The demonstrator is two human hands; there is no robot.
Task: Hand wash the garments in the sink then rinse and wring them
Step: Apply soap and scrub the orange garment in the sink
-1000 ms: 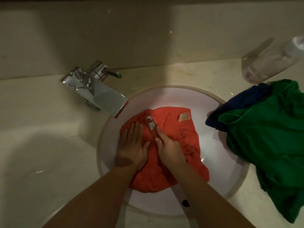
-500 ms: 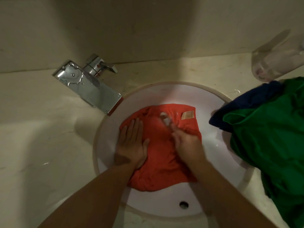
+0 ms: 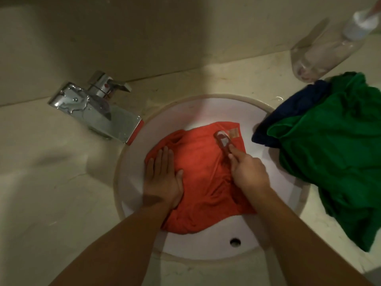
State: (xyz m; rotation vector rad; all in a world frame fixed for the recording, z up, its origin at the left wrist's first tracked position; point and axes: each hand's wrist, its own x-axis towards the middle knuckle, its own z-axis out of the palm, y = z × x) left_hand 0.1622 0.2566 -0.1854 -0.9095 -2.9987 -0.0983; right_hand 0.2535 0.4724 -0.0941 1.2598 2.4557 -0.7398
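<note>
An orange garment (image 3: 203,176) lies spread in the round white sink (image 3: 274,205), with a tan label (image 3: 234,133) near its far edge. My left hand (image 3: 162,178) presses flat on the garment's left side, fingers straight. My right hand (image 3: 248,172) grips a small scrub brush (image 3: 223,142) and holds its head against the cloth just beside the label. A green garment (image 3: 338,153) and a dark blue garment (image 3: 288,118) lie heaped on the counter to the right, hanging over the sink's rim.
A chrome tap (image 3: 97,112) stands at the back left, its spout reaching toward the sink. A clear plastic bottle (image 3: 327,50) leans at the back right. The overflow hole (image 3: 235,241) shows in the sink's near wall. Beige counter (image 3: 51,182) surrounds the sink.
My right hand has carried the brush across the orange garment from its middle toward the label at the far right. My left hand has stayed pressed in place.
</note>
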